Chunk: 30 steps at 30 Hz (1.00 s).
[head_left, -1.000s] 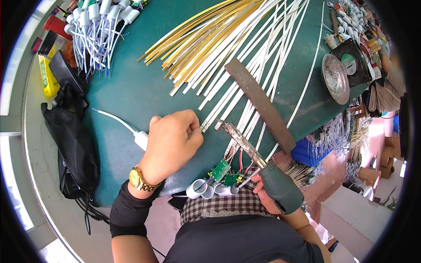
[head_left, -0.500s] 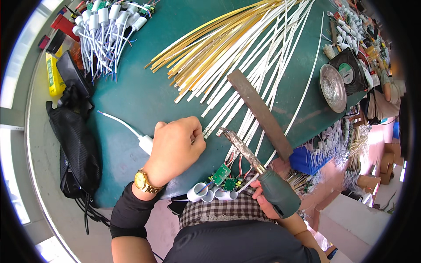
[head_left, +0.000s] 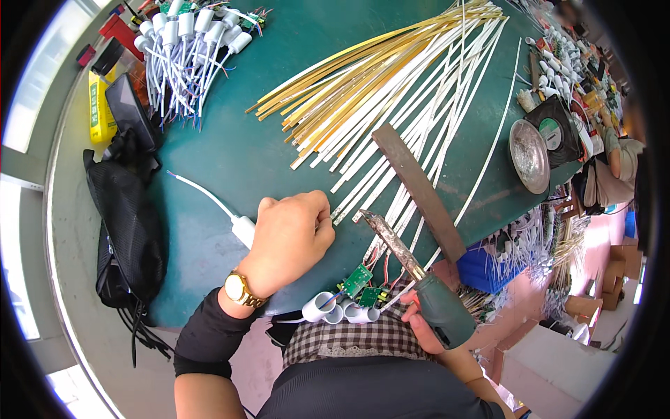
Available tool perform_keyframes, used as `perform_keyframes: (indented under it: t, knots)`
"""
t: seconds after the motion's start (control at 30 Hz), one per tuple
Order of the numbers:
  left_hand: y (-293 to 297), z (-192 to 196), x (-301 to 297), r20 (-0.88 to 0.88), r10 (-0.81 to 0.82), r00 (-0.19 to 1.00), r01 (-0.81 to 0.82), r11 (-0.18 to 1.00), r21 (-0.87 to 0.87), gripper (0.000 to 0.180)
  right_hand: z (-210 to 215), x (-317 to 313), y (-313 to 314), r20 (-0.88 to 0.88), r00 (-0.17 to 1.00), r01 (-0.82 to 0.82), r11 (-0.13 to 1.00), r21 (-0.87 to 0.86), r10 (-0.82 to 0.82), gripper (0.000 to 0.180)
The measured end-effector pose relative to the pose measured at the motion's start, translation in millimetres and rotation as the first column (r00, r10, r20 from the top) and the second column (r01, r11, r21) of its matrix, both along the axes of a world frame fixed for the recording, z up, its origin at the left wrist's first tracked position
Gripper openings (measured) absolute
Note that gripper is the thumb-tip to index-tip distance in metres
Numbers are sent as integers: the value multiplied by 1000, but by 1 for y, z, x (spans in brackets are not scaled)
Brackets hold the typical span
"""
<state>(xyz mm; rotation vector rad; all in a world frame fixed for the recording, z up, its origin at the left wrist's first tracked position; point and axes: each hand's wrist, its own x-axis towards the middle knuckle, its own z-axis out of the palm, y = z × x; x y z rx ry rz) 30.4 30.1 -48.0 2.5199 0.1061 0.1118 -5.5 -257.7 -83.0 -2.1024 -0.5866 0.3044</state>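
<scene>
My right hand (head_left: 424, 327) is wrapped round the dark green handle of a soldering iron (head_left: 447, 311). Its stained metal tip points up and left, close to the near ends of white LED-like strips (head_left: 401, 164). Left of the tip, my left hand (head_left: 293, 234) is closed with its fingers curled; whatever they pinch is hidden. A white cable with a white cylindrical cap (head_left: 243, 229) lies partly behind that hand. By my lap, small green circuit boards (head_left: 357, 279) are wired to strips, next to white caps (head_left: 319, 306). A brown flat bar (head_left: 419, 192) lies across the strips.
White capped cables (head_left: 185, 56) are heaped at the far left. A black bag (head_left: 129, 230), a phone (head_left: 131, 110) and a yellow package (head_left: 101, 108) line the left edge. A metal dish (head_left: 529, 155) leans by a black fan (head_left: 556, 129) at right; a blue bin (head_left: 485, 269) is below.
The whole view has shifted slightly, with the table's contents sitting a little further right. Both hands keep nearly the same pose, and the iron's tip stays near the strip ends.
</scene>
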Motion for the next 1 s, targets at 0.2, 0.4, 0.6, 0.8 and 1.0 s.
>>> perform_keyframes:
  t: [0.2, 0.4, 0.6, 0.8, 1.0]
  knots:
    - [-2, 7, -3, 13, -9, 1000, 8, 997, 73, 5, 3, -2, 5, -32, 997, 81, 969, 235, -76, 24]
    - [15, 26, 4, -140, -140, 980, 164, 971, 177, 21, -9, -6, -17, -143, 990, 44, 956, 292, -2, 26]
    - [152, 35, 112, 370, 289, 883, -428, 820, 381, 38, -2, -8, -13, -133, 990, -2, 935, 354, 52, 32]
    - [201, 7, 151, 253, 441, 861, -506, 696, 510, 19, 5, -10, -5, -259, 955, 225, 926, 304, -147, 21]
    - [187, 31, 70, 64, 224, 972, -223, 812, 539, 12, 2, -6, -4, -294, 945, 250, 896, 368, -143, 22]
